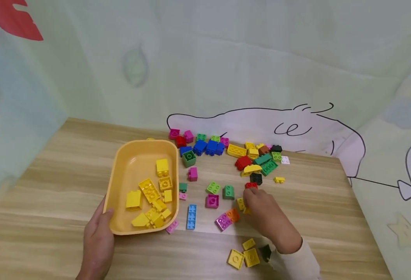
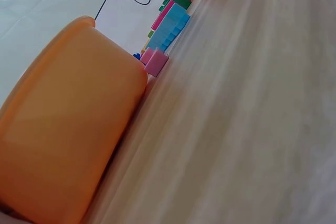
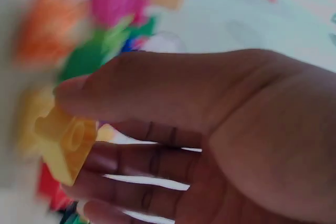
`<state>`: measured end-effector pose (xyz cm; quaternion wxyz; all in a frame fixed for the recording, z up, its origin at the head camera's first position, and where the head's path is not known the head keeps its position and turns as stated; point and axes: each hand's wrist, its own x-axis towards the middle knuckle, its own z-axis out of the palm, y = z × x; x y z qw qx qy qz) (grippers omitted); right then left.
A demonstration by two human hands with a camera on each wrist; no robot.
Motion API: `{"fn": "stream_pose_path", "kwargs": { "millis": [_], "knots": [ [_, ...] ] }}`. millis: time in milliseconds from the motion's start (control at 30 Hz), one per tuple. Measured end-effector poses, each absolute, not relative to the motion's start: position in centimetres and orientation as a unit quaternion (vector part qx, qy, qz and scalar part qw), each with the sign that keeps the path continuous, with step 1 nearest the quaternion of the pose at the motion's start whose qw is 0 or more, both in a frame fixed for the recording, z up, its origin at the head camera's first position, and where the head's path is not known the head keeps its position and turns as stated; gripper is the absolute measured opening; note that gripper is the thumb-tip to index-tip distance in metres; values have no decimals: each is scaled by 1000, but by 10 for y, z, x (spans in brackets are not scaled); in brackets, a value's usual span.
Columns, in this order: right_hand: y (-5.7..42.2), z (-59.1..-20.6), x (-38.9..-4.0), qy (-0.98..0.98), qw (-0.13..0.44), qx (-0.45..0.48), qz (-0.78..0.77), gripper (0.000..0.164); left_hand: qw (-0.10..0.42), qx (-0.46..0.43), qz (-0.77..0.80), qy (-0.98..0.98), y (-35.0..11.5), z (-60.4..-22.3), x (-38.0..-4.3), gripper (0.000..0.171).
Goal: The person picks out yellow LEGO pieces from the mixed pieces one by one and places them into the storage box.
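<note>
My left hand (image 1: 98, 239) grips a yellow-orange plastic tub (image 1: 121, 175) at its near left corner, thumb over the rim. Several yellow toy building bricks (image 1: 148, 190) lie inside, mostly toward its right and near sides. In the left wrist view the tub's outer wall (image 2: 73, 124) stands close over the tabletop. My right hand (image 1: 268, 217) is low among the loose bricks right of centre. Between thumb and fingers it pinches a small yellow brick (image 3: 68, 140), clearest in the right wrist view. Another yellow brick (image 1: 240, 203) lies right beside these fingertips.
Loose bricks spread over the wooden table (image 1: 51, 194), including blue bricks (image 1: 205, 147) at the back and a light-blue strip (image 1: 191, 217) beside the tub. Several yellow bricks (image 1: 236, 259) lie near the right forearm. A printed cloth backdrop (image 1: 226, 70) rises behind the table.
</note>
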<state>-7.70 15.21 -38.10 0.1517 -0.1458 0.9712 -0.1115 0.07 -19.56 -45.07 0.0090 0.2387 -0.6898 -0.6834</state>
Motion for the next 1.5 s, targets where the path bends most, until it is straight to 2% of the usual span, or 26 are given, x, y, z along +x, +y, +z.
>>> {"fn": "stream_pose_path", "kwargs": {
  "millis": [167, 367, 700, 867, 1033, 1267, 1500],
  "knots": [
    [108, -361, -73, 940, 116, -243, -212, 25, 10, 229, -673, -703, -197, -449, 1, 50],
    [52, -356, -70, 897, 80, -344, -266, 22, 5, 229, -664, -712, -197, -447, 0, 50],
    [19, -374, -71, 883, 67, -387, -255, 25, 3, 225, -652, -724, -195, -448, 0, 50],
    [31, -375, -71, 887, 42, -386, -250, 22, 2, 217, -647, -731, -195, -448, 1, 51],
    [75, -369, -76, 901, 28, -337, -271, 22, 1, 214, -649, -730, -198, -448, 3, 51],
    [139, -383, -85, 956, 81, -205, -194, 28, 2, 219, -643, -734, -200, -447, 3, 51],
    [154, -405, -89, 964, 129, -183, -143, 31, 11, 214, -661, -719, -198, -449, 3, 51]
  ]
}}
